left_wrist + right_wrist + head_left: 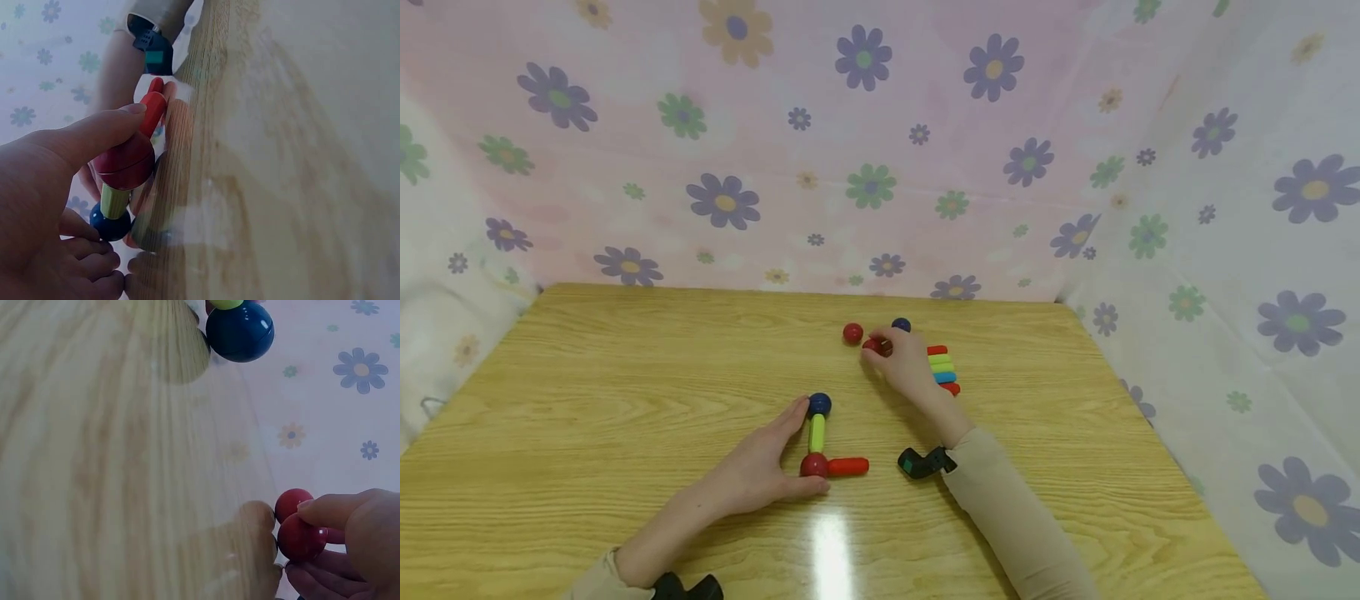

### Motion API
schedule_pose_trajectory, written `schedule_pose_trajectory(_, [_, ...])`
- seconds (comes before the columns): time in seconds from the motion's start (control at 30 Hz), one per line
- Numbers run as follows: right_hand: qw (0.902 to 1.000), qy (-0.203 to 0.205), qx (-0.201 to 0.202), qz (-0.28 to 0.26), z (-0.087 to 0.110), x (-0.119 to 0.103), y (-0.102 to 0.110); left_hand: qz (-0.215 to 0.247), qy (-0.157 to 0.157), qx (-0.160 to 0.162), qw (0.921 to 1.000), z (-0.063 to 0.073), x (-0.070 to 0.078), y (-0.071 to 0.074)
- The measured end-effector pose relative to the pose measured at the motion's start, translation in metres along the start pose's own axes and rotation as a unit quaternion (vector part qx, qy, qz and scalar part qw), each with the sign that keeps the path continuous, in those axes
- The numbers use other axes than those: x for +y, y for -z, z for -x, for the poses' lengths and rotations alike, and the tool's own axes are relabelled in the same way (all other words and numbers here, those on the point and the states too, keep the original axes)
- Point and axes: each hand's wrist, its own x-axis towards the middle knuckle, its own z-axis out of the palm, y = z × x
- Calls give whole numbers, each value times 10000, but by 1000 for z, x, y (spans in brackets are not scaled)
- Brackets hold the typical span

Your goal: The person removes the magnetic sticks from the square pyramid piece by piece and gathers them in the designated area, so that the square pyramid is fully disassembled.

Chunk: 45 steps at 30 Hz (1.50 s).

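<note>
An L-shaped build of magnetic balls and rods lies on the table: blue ball (820, 404), yellow-green rod (817, 434), red corner ball (814, 465) and red rod (848, 467) pointing right. My left hand (752, 467) holds it from the left, thumb along the corner ball and fingertips at the blue ball. Farther back, my right hand (906, 362) pinches another red ball (302, 537) between thumb and fingers, low over the table. A second loose red ball (852, 333) sits just left of that hand, and a loose blue ball (901, 324) stands behind it.
Beside the right hand, a row of several rods (942, 365) in red, yellow-green and blue is partly hidden by it. The wooden table (625, 375) ends at a flower-patterned cloth (865, 117) behind, with more cloth at both sides.
</note>
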Motion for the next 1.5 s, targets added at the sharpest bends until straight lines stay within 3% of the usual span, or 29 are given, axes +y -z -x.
schedule_pose_trajectory(0.43, [9998, 59, 177, 104, 0, 7, -9, 4, -63, -12, 10000, 1, 0, 1])
schedule_pose_trajectory(0.77, [9990, 337, 283, 109, 1, 9, -10, 33, -58, -31, 10000, 1, 1, 1])
schedule_pose_trajectory(1.5, [9995, 229, 193, -49, 1, 9, -10, -63, -57, -23, 10000, 1, 0, 0])
